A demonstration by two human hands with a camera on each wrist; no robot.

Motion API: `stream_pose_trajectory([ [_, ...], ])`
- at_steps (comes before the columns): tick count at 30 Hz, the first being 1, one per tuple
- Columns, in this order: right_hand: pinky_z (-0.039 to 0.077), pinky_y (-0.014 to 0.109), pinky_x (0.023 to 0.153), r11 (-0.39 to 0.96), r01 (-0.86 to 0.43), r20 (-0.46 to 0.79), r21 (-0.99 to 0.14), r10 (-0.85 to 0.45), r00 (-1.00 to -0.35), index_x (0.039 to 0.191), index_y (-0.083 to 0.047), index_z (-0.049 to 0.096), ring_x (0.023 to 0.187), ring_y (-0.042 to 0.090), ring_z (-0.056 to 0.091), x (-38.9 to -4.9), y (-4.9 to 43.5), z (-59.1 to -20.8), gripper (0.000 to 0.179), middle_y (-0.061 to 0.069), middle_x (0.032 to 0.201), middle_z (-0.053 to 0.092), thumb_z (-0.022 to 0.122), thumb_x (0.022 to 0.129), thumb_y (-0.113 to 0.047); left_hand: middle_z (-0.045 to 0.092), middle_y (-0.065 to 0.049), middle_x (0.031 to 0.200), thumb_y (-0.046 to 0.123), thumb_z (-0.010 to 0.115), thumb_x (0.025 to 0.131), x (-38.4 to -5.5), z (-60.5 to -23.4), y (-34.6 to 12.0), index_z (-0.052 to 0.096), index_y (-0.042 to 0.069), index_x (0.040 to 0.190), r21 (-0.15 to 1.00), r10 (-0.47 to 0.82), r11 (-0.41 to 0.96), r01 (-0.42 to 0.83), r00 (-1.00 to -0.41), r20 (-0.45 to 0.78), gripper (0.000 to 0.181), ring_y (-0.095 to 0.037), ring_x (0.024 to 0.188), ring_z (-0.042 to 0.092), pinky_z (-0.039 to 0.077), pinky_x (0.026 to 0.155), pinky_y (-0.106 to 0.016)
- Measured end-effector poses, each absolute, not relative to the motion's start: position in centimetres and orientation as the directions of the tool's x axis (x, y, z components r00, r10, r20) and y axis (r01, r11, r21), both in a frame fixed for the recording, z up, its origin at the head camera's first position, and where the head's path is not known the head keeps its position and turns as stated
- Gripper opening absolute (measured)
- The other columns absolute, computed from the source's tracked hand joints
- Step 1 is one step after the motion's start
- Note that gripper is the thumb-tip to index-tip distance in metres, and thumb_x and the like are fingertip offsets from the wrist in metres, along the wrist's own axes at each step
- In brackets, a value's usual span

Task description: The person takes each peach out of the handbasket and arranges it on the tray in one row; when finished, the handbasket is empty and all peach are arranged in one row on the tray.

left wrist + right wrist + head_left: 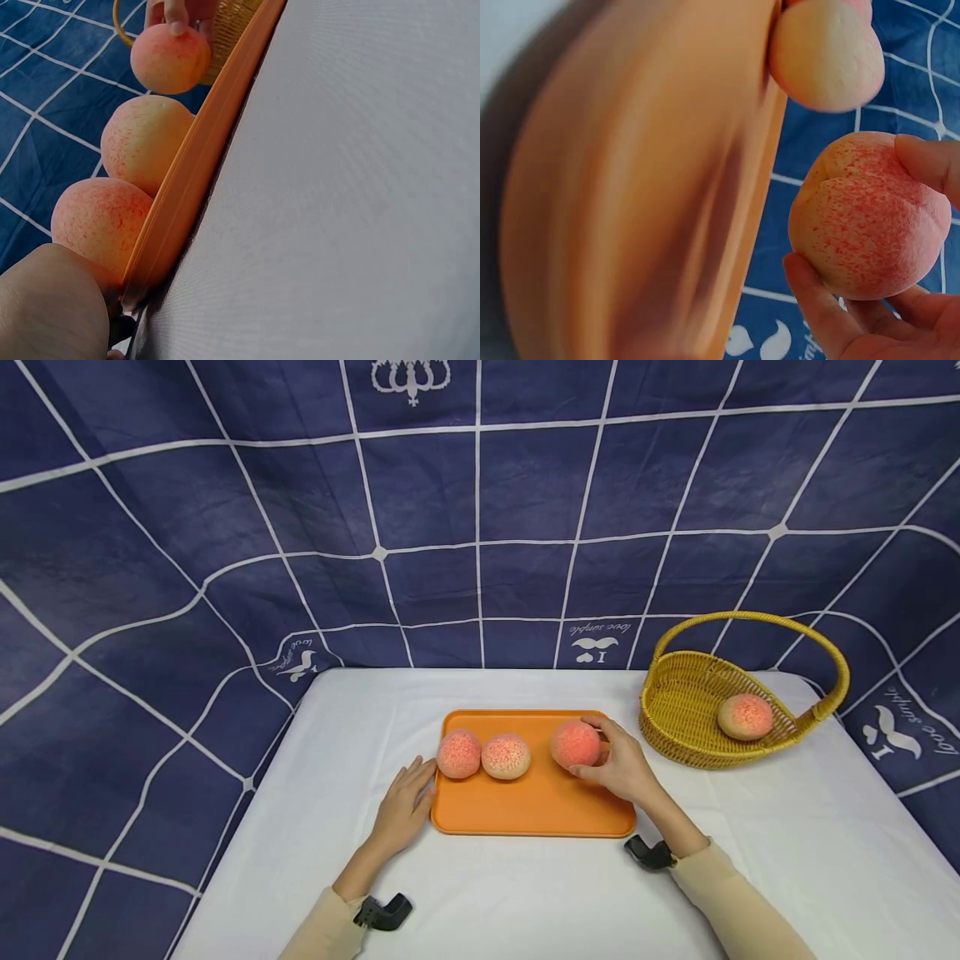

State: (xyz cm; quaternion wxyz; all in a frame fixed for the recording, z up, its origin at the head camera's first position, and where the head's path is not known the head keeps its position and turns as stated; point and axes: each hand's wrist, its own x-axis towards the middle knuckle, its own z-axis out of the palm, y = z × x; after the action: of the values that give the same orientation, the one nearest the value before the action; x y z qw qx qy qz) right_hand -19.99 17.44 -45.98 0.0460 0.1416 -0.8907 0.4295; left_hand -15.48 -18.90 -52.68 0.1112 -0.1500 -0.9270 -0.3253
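My right hand [621, 766] grips a pink peach [575, 744] over the right half of the orange tray [540, 817]. In the right wrist view, thumb and fingers curl round that peach [870, 217]. Two more peaches sit side by side at the tray's left end, a pinker one [459, 754] at the edge and a paler one [506, 757] beside it. My left hand [405, 806] lies with extended fingers against the tray's left edge, close to the pinker peach. The left wrist view shows part of this hand [52, 304] near the tray's rim.
A yellow wicker basket [678, 735] with a tall handle stands right of the tray, one peach [745, 717] inside it. White cloth [510, 893] covers the table. Behind it hangs a dark blue curtain [420, 502] with white grid lines.
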Motion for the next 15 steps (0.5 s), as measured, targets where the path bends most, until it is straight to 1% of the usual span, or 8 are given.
stream_pose_trajectory([
  [5,0.054,0.053,0.092,0.604,-0.326,0.209,-0.727,-0.256,-0.944,0.133,-0.001,0.05,0.109,0.037,0.063,-19.8,16.6,-46.6,0.078,0.021,0.127,0.059,0.089,0.067,-0.012,0.053,-0.016,0.143,0.014,0.054,0.098,-15.5,-52.7,-18.9,0.052,-0.003,0.138,0.568,0.207,0.742,0.356,-0.928,0.312,0.043,-0.035,0.141,0.04,0.026,0.119,-0.053],
  [10,0.052,0.055,0.093,0.627,-0.346,0.225,-0.698,-0.267,-0.937,0.131,0.0,0.051,0.11,0.037,0.06,-19.9,15.9,-47.0,0.078,0.022,0.124,0.061,0.09,0.065,-0.014,0.053,-0.016,0.143,0.014,0.054,0.098,-15.5,-52.7,-18.9,0.052,-0.003,0.138,0.562,0.206,0.746,0.356,-0.927,0.314,0.044,-0.036,0.141,0.04,0.026,0.119,-0.054],
  [15,0.051,0.056,0.094,0.634,-0.348,0.217,-0.691,-0.277,-0.936,0.131,0.001,0.052,0.111,0.037,0.059,-20.2,15.5,-47.4,0.077,0.021,0.124,0.061,0.09,0.065,-0.013,0.053,-0.017,0.143,0.015,0.054,0.098,-15.5,-52.6,-18.9,0.052,-0.003,0.138,0.552,0.212,0.751,0.362,-0.924,0.319,0.044,-0.037,0.14,0.04,0.027,0.118,-0.055],
])
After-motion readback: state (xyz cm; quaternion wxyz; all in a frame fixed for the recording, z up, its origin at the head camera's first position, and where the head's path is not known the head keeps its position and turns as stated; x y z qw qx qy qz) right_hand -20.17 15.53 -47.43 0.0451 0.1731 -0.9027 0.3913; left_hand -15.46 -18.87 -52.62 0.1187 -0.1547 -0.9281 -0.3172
